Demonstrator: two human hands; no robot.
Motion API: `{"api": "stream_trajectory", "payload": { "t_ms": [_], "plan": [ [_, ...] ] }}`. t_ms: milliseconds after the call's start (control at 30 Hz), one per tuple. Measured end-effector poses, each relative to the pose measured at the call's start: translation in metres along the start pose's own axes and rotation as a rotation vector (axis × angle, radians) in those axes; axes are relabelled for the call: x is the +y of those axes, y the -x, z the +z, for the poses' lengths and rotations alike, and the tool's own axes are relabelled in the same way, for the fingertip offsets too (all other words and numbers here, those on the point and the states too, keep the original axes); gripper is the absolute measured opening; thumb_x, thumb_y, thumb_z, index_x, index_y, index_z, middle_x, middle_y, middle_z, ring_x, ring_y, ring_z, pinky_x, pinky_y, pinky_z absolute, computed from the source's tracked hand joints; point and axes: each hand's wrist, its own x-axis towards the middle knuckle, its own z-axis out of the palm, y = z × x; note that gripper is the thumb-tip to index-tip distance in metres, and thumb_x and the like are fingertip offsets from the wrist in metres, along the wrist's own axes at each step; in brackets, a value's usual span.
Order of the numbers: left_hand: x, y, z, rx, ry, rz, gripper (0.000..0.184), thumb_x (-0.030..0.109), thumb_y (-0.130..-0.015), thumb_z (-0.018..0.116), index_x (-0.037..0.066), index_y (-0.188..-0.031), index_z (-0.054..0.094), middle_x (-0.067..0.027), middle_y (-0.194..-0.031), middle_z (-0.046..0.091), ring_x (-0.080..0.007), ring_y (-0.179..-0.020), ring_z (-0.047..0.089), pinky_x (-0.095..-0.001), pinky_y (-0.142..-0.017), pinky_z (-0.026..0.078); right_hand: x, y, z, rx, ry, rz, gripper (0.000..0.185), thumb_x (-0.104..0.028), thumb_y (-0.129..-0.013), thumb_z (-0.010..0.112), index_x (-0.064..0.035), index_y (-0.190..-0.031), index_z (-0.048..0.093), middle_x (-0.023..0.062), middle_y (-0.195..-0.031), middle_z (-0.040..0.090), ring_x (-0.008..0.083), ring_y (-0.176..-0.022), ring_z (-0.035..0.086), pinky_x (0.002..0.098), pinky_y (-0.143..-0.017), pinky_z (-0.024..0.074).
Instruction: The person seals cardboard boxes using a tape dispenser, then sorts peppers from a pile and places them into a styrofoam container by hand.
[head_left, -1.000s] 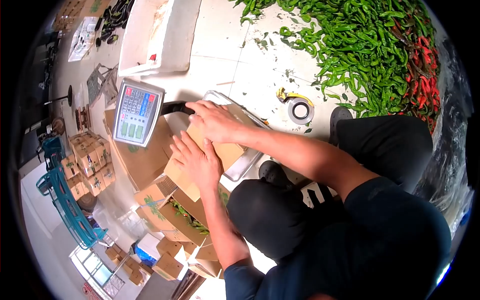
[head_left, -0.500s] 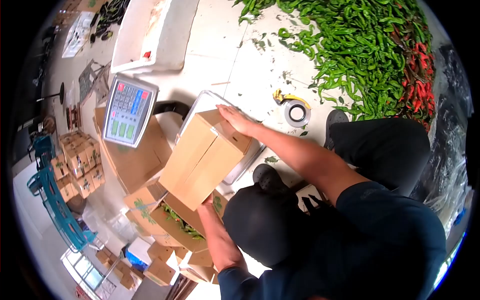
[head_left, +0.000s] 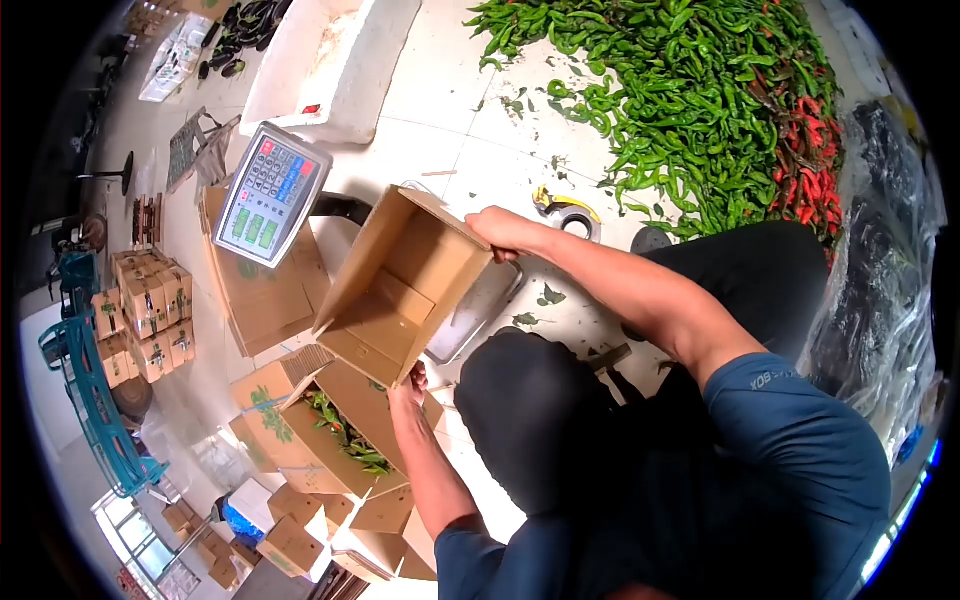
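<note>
A cardboard box (head_left: 425,255) with an open top is tilted over the scale platform (head_left: 460,335), and its bare inside faces me. My right hand (head_left: 503,235) grips the rim at its upper right corner, fingers bent over the edge. My left hand (head_left: 411,385) holds the lower corner with its fingers closed, partly hidden by the cardboard. Close to my left forearm stands another open carton (head_left: 275,420) with green and red peppers (head_left: 345,430) in it. A tape dispenser (head_left: 570,212) lies on the floor beyond my right hand.
The scale's display (head_left: 272,195) stands left of the box, near a white tub (head_left: 365,90). A large heap of green peppers (head_left: 680,110) covers the upper right floor, with red ones (head_left: 808,165) alongside. Stacked cartons (head_left: 150,305) and a teal cart (head_left: 85,400) are at left.
The box has been turned over: its flat closed side faced me before, and now its open inside does. Both hands have shifted their hold to its edges.
</note>
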Motion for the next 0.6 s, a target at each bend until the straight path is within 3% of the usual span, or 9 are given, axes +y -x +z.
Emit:
{"api": "stream_trajectory", "payload": {
  "t_ms": [67,133,267,333,400,433,467,500,600],
  "plan": [
    [-0.003,0.018,0.001,0.106,-0.007,-0.051,0.025,0.029,-0.089,0.070,0.016,-0.070,0.061,0.0028,-0.051,0.046,-0.0091,-0.037,0.032,-0.0246,-0.037,0.024,0.015,0.008,-0.002,-0.044,0.037,0.051,0.045,-0.030,-0.098,0.037,-0.0007,-0.072,0.060,0.0103,-0.053,0.054,0.0175,-0.038,0.045,0.0347,-0.036,0.0316],
    [-0.002,0.021,-0.007,0.079,-0.141,-0.088,0.023,0.029,-0.094,0.061,0.006,-0.092,0.067,-0.0048,-0.058,0.057,-0.0122,-0.041,0.044,-0.0233,-0.038,0.031,0.023,0.022,0.000,0.008,0.064,0.088,0.045,-0.031,-0.098,0.040,0.0030,-0.082,0.064,0.0140,-0.057,0.059,0.0195,-0.040,0.051,0.0335,-0.037,0.0384],
    [-0.023,0.011,-0.007,0.175,-0.086,0.021,0.039,0.039,-0.099,0.053,0.002,-0.103,0.066,-0.0122,-0.075,0.068,-0.0184,-0.053,0.062,-0.0231,-0.040,0.042,0.033,0.026,0.004,0.037,-0.047,0.101,0.043,-0.034,-0.096,0.045,0.0048,-0.090,0.064,0.0144,-0.060,0.060,0.0194,-0.045,0.056,0.0345,-0.039,0.0430],
    [-0.036,-0.021,-0.045,0.096,-0.144,0.032,0.044,0.043,-0.099,0.052,0.006,-0.120,0.061,-0.0119,-0.101,0.070,-0.0228,-0.074,0.070,-0.0322,-0.056,0.059,0.032,0.036,0.004,0.084,0.020,0.045,0.045,-0.034,-0.097,0.047,0.0067,-0.093,0.064,0.0154,-0.060,0.061,0.0205,-0.046,0.058,0.0353,-0.038,0.0432],
    [-0.005,0.003,-0.039,0.099,0.136,0.199,0.060,0.056,-0.098,0.048,0.018,-0.145,0.044,-0.0102,-0.135,0.057,-0.0314,-0.120,0.058,-0.0547,-0.082,0.057,0.036,0.036,0.002,0.123,0.120,0.001,0.047,-0.038,-0.098,0.048,0.0061,-0.095,0.065,0.0161,-0.059,0.061,0.0220,-0.044,0.058,0.0376,-0.042,0.0465],
    [0.031,0.055,-0.005,-0.011,0.364,0.263,0.073,0.066,-0.097,0.043,0.016,-0.149,0.041,-0.0108,-0.145,0.050,-0.0349,-0.127,0.053,-0.0581,-0.091,0.052,0.027,0.048,-0.002,0.141,0.261,-0.011,0.048,-0.039,-0.098,0.049,0.0051,-0.100,0.068,0.0182,-0.071,0.068,0.0264,-0.056,0.065,0.0412,-0.056,0.0534],
    [0.051,0.078,0.008,-0.021,0.359,0.326,0.082,0.074,-0.094,0.039,0.014,-0.149,0.041,-0.0104,-0.147,0.049,-0.0344,-0.128,0.053,-0.0577,-0.092,0.051,0.031,0.049,0.002,0.302,0.430,-0.101,0.048,-0.039,-0.097,0.050,0.0039,-0.102,0.070,0.0198,-0.089,0.072,0.0298,-0.074,0.070,0.0432,-0.075,0.0553],
    [0.060,0.074,0.000,-0.082,0.350,0.324,0.089,0.078,-0.090,0.042,0.014,-0.151,0.038,-0.0078,-0.150,0.046,-0.0334,-0.133,0.047,-0.0597,-0.098,0.042,0.033,0.046,0.002,0.270,0.448,-0.146,0.048,-0.039,-0.096,0.051,0.0045,-0.103,0.070,0.0205,-0.096,0.072,0.0306,-0.081,0.070,0.0436,-0.079,0.0546],
    [0.085,0.086,0.022,0.187,-0.290,0.285,0.071,0.053,-0.095,0.057,0.004,-0.144,0.042,-0.0154,-0.135,0.057,-0.0308,-0.105,0.066,-0.0465,-0.076,0.060,0.027,0.047,-0.015,0.091,0.585,-0.299,0.048,-0.040,-0.093,0.053,0.0036,-0.100,0.072,0.0226,-0.093,0.072,0.0363,-0.083,0.069,0.0469,-0.078,0.0539]
  ]
}}
